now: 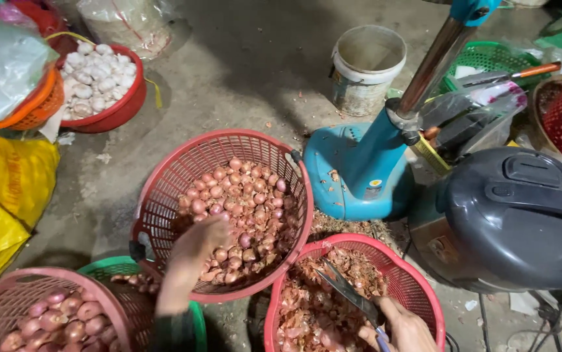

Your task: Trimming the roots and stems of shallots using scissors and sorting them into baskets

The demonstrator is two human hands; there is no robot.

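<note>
My left hand (193, 251) cups loosely into the shallots (242, 208) for picking, while my right hand (401, 329) grips the knife (349, 290) over the peel basket (424, 280).

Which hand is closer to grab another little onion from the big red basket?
The left hand: it already reaches into the red basket among the shallots. The right hand holds a knife over the basket of peels.

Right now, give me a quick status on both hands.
Left hand reaching into red basket of shallots. Right hand gripping knife over peelings basket. Nothing blocking.
</note>
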